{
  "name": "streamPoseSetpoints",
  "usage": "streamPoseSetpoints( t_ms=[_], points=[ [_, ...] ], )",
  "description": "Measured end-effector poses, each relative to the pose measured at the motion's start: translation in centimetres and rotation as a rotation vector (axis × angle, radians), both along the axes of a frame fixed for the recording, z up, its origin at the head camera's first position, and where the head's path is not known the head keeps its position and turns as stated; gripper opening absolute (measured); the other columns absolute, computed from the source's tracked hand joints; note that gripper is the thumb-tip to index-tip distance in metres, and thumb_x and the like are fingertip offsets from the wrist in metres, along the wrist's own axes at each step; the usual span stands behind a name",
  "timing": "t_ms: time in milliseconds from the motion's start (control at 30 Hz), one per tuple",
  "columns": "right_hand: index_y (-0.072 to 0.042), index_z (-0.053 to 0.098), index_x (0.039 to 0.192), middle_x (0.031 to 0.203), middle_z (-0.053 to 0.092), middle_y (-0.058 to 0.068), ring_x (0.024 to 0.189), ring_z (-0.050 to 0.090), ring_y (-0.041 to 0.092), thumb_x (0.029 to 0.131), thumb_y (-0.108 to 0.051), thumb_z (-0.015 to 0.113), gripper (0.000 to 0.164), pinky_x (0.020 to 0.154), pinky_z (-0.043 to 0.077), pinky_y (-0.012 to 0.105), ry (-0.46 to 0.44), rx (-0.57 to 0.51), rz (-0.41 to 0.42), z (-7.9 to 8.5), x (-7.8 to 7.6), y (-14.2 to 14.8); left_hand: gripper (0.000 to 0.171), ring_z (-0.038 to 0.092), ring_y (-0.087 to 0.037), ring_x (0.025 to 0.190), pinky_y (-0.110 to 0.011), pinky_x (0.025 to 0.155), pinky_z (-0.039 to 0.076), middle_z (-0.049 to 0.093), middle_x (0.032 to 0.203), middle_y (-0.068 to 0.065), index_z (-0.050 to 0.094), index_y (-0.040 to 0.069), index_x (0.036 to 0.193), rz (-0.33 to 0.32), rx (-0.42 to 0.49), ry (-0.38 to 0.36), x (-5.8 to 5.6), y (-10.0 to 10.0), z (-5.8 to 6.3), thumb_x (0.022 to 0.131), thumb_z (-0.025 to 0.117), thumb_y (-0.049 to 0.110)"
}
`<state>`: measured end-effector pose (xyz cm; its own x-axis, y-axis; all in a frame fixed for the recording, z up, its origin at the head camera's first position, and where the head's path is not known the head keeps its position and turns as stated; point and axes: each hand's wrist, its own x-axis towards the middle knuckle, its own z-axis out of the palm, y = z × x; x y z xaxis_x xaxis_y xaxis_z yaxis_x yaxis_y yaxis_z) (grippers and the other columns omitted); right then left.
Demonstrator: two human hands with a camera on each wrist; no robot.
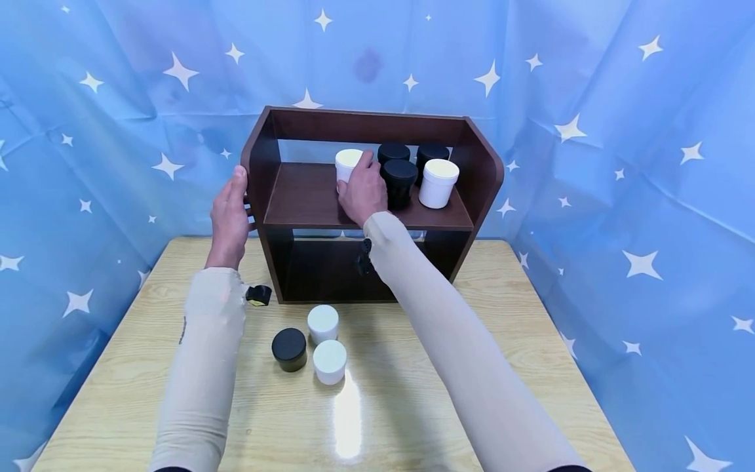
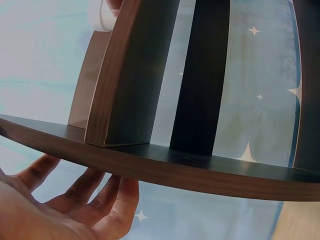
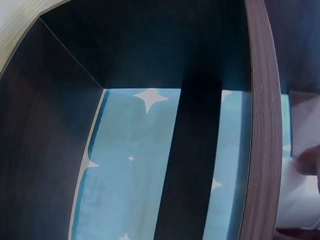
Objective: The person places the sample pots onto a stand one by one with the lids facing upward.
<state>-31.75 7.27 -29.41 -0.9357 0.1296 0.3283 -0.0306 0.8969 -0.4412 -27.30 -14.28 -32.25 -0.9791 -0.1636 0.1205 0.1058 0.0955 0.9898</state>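
Observation:
A dark brown two-tier shelf stands at the back of the table. My right hand grips a white lidded jar on its upper tier, thumb on the near left side. Part of that white jar shows at the right edge of the right wrist view. To its right are several black jars and another white jar. With fingers extended, my left hand rests against the outside of the shelf's left side panel; the fingertips touch the wood in the left wrist view.
On the light wood table, in front of the shelf, stand a black jar and two white jars, one farther back and one nearer. A blue star-patterned curtain surrounds the table's back and sides.

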Motion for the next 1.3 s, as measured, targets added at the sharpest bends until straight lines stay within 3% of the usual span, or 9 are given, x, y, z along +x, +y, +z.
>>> streamPoseSetpoints(
  t_ms=[333, 1067, 1300],
  points=[
    [-0.005, 0.025, 0.145, 0.134, 0.055, 0.02, 0.114, 0.068, 0.031, 0.096, -0.039, 0.066, 0.072, 0.1, 0.056, 0.04, -0.056, 0.009, -0.027, 0.2, -0.9, 0.0, 0.06, 0.049, -0.027, 0.126, -0.058, 0.108, 0.043, 0.049, 0.145, -0.009, 0.052, 0.039, 0.141, 0.001, -0.011, 0.004, 0.0, 0.0, -0.1, 0.097, 0.031, 0.073],
    [-0.005, 0.019, 0.15, 0.135, 0.055, 0.02, 0.111, 0.069, 0.031, 0.098, -0.039, 0.063, 0.076, 0.097, 0.057, 0.04, -0.073, -0.003, -0.022, 0.2, -1.6, 0.0, 0.062, 0.05, -0.028, 0.127, -0.058, 0.109, 0.044, 0.049, 0.145, -0.009, 0.051, 0.038, 0.141, -0.002, -0.045, -0.01, -0.1, -0.1, -0.1, 0.097, 0.029, 0.074],
    [-0.008, 0.003, 0.155, 0.131, 0.059, 0.02, 0.106, 0.071, 0.03, 0.097, -0.038, 0.062, 0.088, 0.097, 0.057, 0.039, -0.108, 0.005, -0.012, 0.5, -1.4, 0.0, 0.061, 0.048, -0.025, 0.126, -0.057, 0.108, 0.044, 0.049, 0.145, -0.007, 0.052, 0.036, 0.14, -0.007, -0.032, 0.003, -0.1, 0.0, 0.0, 0.098, 0.029, 0.073]
  ],
)
